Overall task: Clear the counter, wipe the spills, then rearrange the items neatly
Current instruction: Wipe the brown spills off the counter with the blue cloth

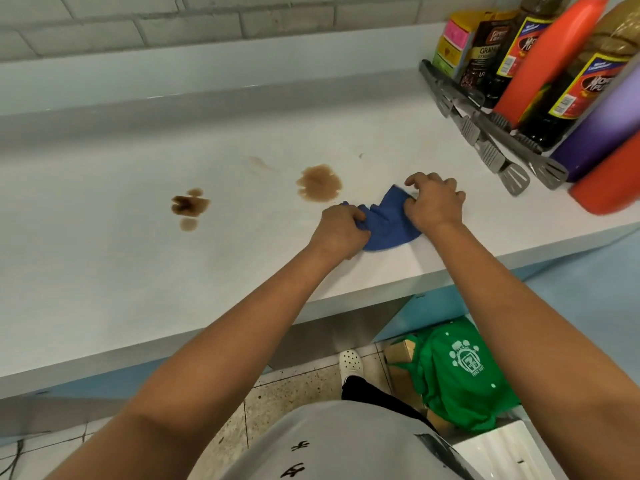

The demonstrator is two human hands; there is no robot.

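A white counter (138, 278) runs beneath a pale brick wall (173, 22), its front edge over a speckled tiled floor (294, 386) where a green bag (460, 375) sits. A blue cloth (388, 221) lies bunched near the front edge, its long axis running left to right between the hands; the left hand (341, 230) grips one end, the right hand (434, 202) pinches the other. A light brown spill (318, 183) lies just beyond the cloth, a darker spill (188, 206) well to its left. Bottles (554, 57) and tongs (485, 133) crowd the far right

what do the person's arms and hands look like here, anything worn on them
Both forearms are bare, with no sleeves in view. The left hand and right hand wear no gloves, and no rings, watch or bracelets show at the fingers or wrists.
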